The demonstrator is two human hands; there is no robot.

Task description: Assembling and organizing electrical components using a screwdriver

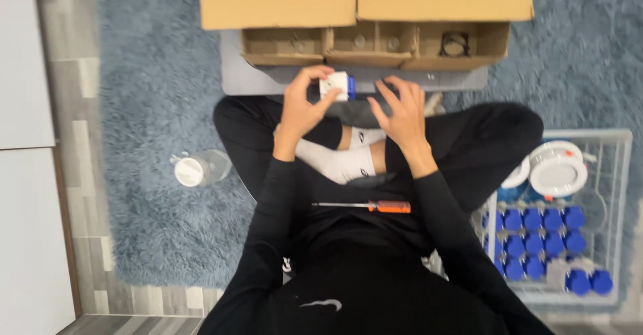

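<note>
Head view: left hand [299, 110] pinches one white-and-blue part [337, 85]; one screwdriver [365, 206].

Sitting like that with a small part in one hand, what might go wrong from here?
The left hand pinches the small white and blue part by fingertips only, while the right hand hovers open beside it; it might slip onto the shaggy blue rug. The screwdriver lies loose on the lap and may roll off if the legs shift. The bottle lying on the rug could get knocked.

We see the cardboard boxes [365, 0] cut off by the top edge; the small white-and-blue part [337, 86] blurs in our left hand [301, 107].
</note>
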